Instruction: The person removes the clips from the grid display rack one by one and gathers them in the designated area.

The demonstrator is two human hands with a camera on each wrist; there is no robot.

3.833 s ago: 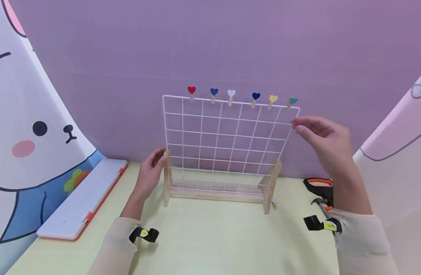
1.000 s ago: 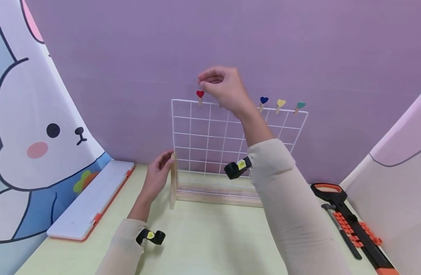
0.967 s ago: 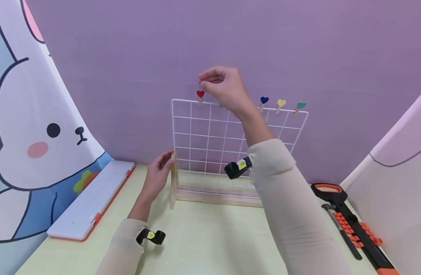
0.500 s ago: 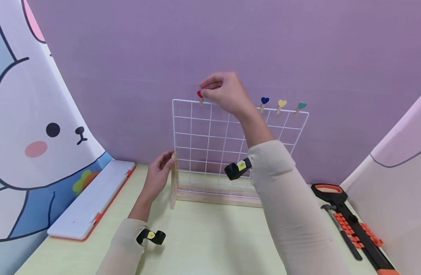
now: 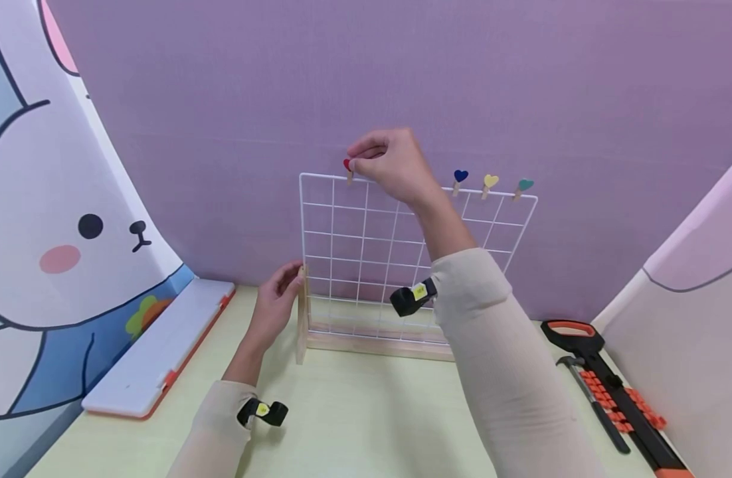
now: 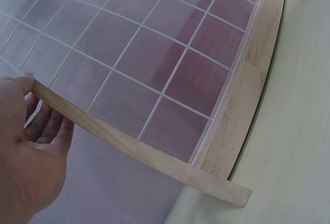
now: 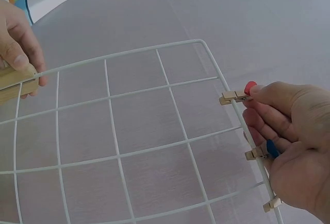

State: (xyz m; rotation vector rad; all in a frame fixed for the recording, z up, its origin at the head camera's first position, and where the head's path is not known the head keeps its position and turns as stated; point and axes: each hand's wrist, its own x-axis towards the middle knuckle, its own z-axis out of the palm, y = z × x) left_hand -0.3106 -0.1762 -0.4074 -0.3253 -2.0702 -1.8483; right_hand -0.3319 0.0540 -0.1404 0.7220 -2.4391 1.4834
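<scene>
My right hand [image 5: 392,162] pinches the red heart clothespin [image 7: 250,87] between thumb and fingers. That small wooden peg is clipped to the top wire of a white wire grid [image 5: 376,239]. A blue heart clothespin [image 7: 271,149] sits just beneath the palm in the right wrist view. Farther right along the top wire are a dark blue heart clothespin [image 5: 460,176], a yellow one [image 5: 490,181] and a green one [image 5: 525,185]. The grid stands upright in a wooden stand [image 5: 378,345]. My left hand [image 5: 273,302] holds the top of the stand's left post [image 6: 124,141], thumb in front.
A long white case [image 5: 163,345] with orange latches lies on the table [image 5: 342,425] at the left. At the right are a hammer [image 5: 593,401] and a black-and-orange tool [image 5: 617,385]. A purple backdrop [image 5: 222,99] rises behind the grid.
From the grid's right edge, my right hand has moved left over the top and come down onto the red heart clothespin. The left hand has stayed on the post.
</scene>
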